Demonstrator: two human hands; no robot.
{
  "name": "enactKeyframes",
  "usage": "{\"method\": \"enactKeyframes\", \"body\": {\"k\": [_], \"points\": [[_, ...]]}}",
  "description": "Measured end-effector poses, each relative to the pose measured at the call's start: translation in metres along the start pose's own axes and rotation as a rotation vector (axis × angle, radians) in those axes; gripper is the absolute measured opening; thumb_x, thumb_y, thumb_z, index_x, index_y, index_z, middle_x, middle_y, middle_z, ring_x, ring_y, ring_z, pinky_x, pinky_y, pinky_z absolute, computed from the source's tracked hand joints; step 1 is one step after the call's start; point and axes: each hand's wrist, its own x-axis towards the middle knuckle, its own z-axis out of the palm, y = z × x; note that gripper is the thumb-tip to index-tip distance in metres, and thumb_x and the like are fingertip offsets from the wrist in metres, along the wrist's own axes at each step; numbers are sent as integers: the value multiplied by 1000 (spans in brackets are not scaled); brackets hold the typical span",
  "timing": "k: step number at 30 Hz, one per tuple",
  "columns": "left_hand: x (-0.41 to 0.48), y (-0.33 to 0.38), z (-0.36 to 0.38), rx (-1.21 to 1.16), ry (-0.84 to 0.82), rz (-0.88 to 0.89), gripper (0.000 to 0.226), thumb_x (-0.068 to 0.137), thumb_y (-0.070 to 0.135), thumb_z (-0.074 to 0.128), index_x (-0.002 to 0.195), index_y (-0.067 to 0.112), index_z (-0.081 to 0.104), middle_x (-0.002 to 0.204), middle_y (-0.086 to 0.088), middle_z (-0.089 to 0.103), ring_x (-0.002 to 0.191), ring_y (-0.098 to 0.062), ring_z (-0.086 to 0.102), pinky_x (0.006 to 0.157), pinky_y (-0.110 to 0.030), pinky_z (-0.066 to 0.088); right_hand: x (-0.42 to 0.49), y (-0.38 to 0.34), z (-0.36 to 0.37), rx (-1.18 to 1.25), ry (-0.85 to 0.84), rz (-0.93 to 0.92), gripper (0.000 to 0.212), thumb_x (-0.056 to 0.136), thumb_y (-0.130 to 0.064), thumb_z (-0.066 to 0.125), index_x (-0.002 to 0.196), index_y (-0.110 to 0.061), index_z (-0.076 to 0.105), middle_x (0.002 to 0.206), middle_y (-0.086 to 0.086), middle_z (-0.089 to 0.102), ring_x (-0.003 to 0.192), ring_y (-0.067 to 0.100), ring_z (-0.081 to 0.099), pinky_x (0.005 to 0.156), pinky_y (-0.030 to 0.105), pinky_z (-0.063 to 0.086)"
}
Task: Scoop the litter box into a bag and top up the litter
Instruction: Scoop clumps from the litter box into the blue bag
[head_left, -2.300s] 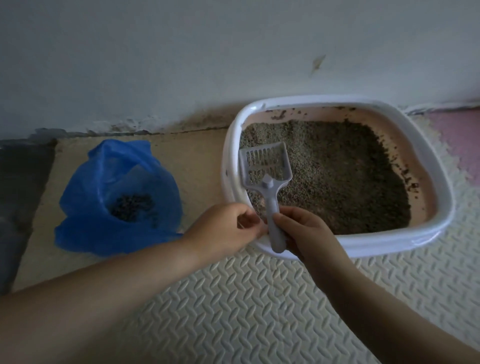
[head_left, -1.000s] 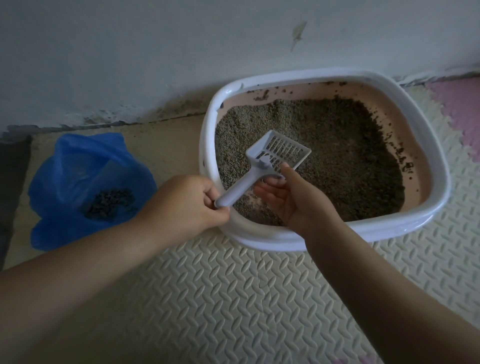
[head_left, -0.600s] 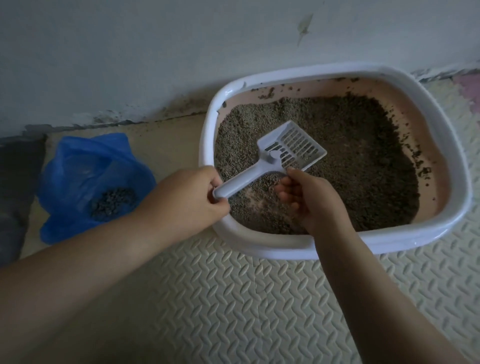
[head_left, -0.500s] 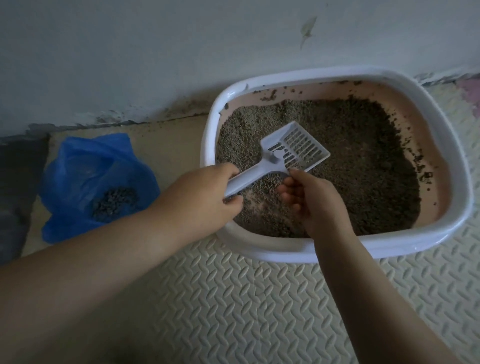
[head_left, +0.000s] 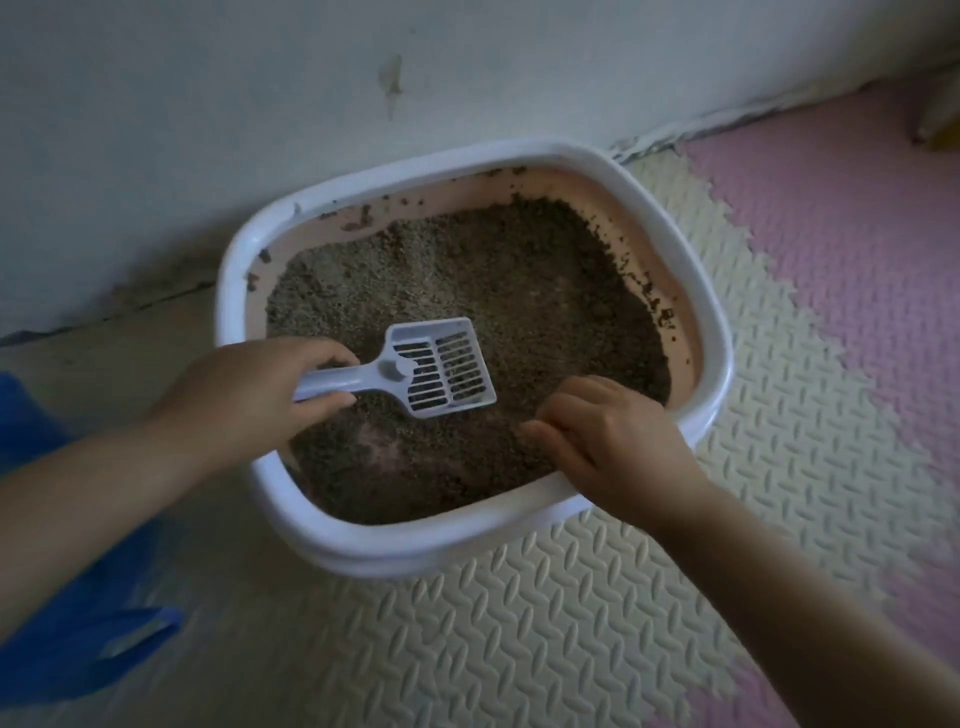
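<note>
1. Two bare hands are seen over the litter box (head_left: 719, 332), which is set on the floor against the wall (head_left: 208, 104).
2. The slotted scoop (head_left: 395, 371) is gripped by its handle in the left hand (head_left: 249, 395), with fingers and thumb curled round it. 2.3 s ago that handle was held in the right hand (head_left: 608, 436).
3. The scoop's head is held low over the litter (head_left: 519, 270), pointing right. Half a second ago it was angled up and away.
4. The right hand has been taken off the scoop, which it touched half a second ago. It is now placed over the box's near rim, its fingers loosely curled down toward the litter with nothing held.
5. Bare pink floor of the box is exposed near the front, amid the litter.
6. The blue bag (head_left: 67, 649) is now seen only at the left edge, partly hidden by the left forearm.
7. More of the pink mat (head_left: 857, 234) beside the cream mat (head_left: 519, 649) has come into view.
</note>
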Motion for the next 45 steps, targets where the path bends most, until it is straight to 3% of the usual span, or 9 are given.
{"method": "enactKeyframes", "body": {"k": [4,10,15,19,24,27,31,37,45], "points": [[31,6,10,48,-46,88,27,88,51,54,113,42,58,95,14,63,79,-11,58,68,-37,50,-32,38,7,-138,166,-7,42,99,-37,34,80,-15,65,82,1,59,73,21,54,65,39,46],[58,17,9,290,-6,186,20,89,45,51,102,35,63,73,8,59,59,-13,54,52,-31,46,-30,43,23,-196,402,-74,49,98,-27,27,62,-13,58,64,1,52,56,20,45,52,35,39],[80,6,-7,305,-85,135,30,84,52,49,106,44,67,73,6,69,56,-14,59,56,-38,55,-30,48,28,-199,450,-104,50,96,-25,27,57,-13,55,59,1,49,51,20,43,49,32,35],[104,9,-32,419,-159,155,24,74,56,57,90,45,72,64,10,68,53,-11,61,57,-39,56,-30,52,30,-215,467,-119,52,96,-26,27,55,-13,57,58,1,49,50,20,43,51,31,34],[128,-51,-50,478,-218,103,66,54,96,17,83,58,63,71,19,67,61,5,59,63,-22,53,-31,54,32,-227,482,-134,54,96,-25,27,53,-13,57,56,1,49,49,20,43,50,31,35],[112,-35,-47,433,-226,121,51,71,76,41,76,36,72,62,8,65,54,-4,57,59,-31,53,-31,54,32,-229,482,-127,53,95,-25,27,53,-13,57,56,1,49,49,21,43,50,31,35],[97,13,-37,465,-161,145,12,76,43,64,79,38,75,56,7,65,50,-13,59,54,-39,55,-30,54,32,-226,493,-128,52,95,-23,28,52,-12,56,55,1,49,49,21,42,50,31,33],[114,35,-22,375,-177,152,16,86,38,64,97,36,74,53,6,60,48,-14,51,46,-24,35,-30,54,32,-219,506,-125,52,94,-23,28,52,-12,56,54,1,48,50,20,41,50,31,33],[139,81,24,181,-150,187,20,89,37,59,96,27,75,67,1,63,58,-19,55,50,-26,38,-30,54,32,-223,508,-133,51,94,-23,29,51,-13,55,55,0,47,48,20,40,49,30,33]]}}
